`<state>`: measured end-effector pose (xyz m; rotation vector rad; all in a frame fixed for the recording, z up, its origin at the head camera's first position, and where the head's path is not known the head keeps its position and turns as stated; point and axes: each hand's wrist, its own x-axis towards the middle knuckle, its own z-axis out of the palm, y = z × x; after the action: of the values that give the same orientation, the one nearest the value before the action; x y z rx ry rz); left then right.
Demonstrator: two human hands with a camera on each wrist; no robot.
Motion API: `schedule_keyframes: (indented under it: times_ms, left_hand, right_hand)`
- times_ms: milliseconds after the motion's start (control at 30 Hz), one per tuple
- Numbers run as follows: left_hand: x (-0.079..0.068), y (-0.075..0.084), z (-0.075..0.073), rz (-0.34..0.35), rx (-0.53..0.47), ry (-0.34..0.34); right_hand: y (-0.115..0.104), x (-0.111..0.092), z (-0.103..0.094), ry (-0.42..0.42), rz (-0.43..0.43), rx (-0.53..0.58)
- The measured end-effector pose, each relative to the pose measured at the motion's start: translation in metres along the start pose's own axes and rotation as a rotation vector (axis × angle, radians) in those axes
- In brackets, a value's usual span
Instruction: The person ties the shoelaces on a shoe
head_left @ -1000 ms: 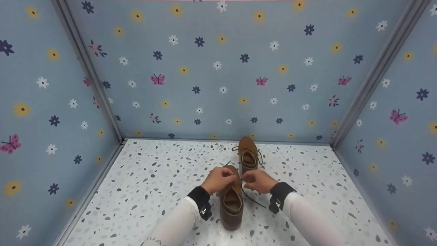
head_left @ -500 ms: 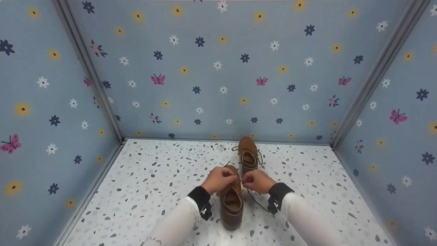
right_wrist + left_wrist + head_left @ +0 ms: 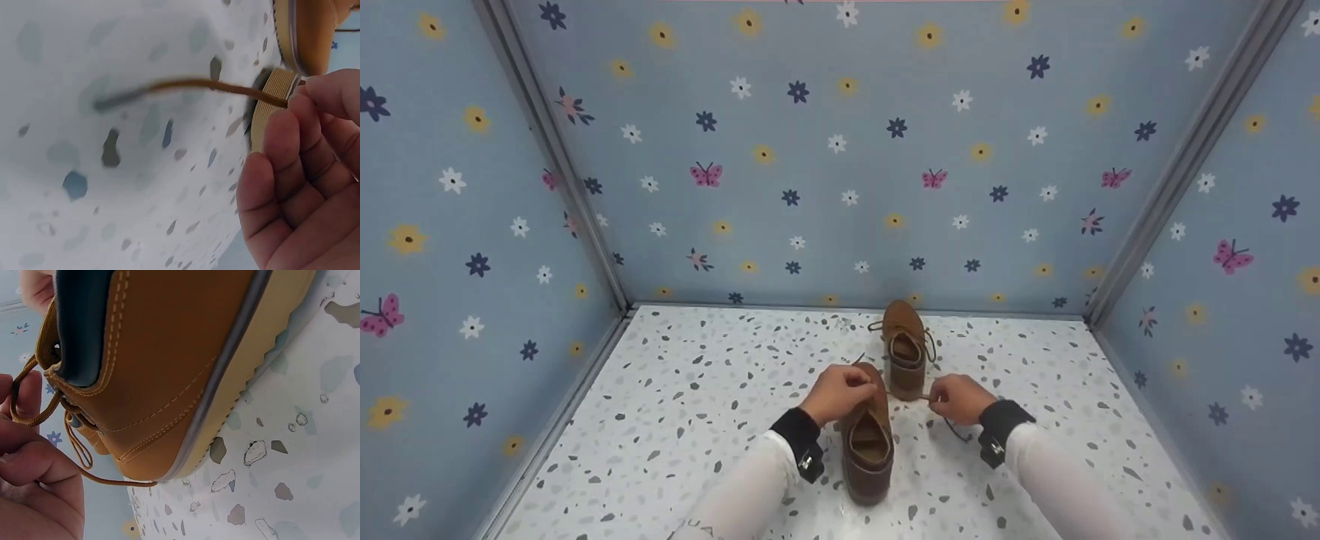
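Note:
A brown lace-up shoe [image 3: 868, 480] stands on the floor with its toe pointing away from me. Over its front my left hand [image 3: 837, 396] pinches a loop of brown shoelace [image 3: 35, 421] between fingertips and thumb. My right hand [image 3: 961, 399] is off to the right of the shoe, thumb and fingers pinching the other stretch of lace. In the right wrist view that lace end [image 3: 188, 82] sticks out past the fingertips, its dark tip above the floor. The shoe's tongue and eyelets are partly covered by my left hand in the head view.
A matching shoe [image 3: 903, 322] with a tied bow stands just ahead and slightly right, near the back wall [image 3: 840, 225]. Flowered panels with grey corner posts [image 3: 585, 195] enclose the speckled white floor [image 3: 697, 420] on three sides.
My right hand has moved right, away from the near shoe, drawing the lace out sideways. The heel of the far shoe has come into view. My left hand has stayed in place.

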<state>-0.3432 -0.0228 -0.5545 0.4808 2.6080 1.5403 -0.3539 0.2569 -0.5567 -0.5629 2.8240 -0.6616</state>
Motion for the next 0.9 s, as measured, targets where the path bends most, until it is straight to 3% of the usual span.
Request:
schedule_keyframes:
  times_ms: [233,533,733,900]
  left_hand:
    - [0.000,0.001,-0.003,-0.032,-0.009,-0.015]
    - [-0.001,0.003,-0.004,-0.048,-0.040,-0.031]
    - [0.001,0.000,-0.007,-0.035,-0.024,-0.039]
    - [0.002,-0.001,-0.010,-0.027,-0.024,-0.045]
  right_hand:
    - [0.008,-0.004,-0.007,-0.006,0.073,-0.018]
    - [0.008,-0.003,-0.018,0.008,0.054,0.002]
    - [0.002,-0.005,-0.027,0.005,0.064,0.081]
    - [-0.008,-0.008,-0.036,0.004,0.012,0.155]
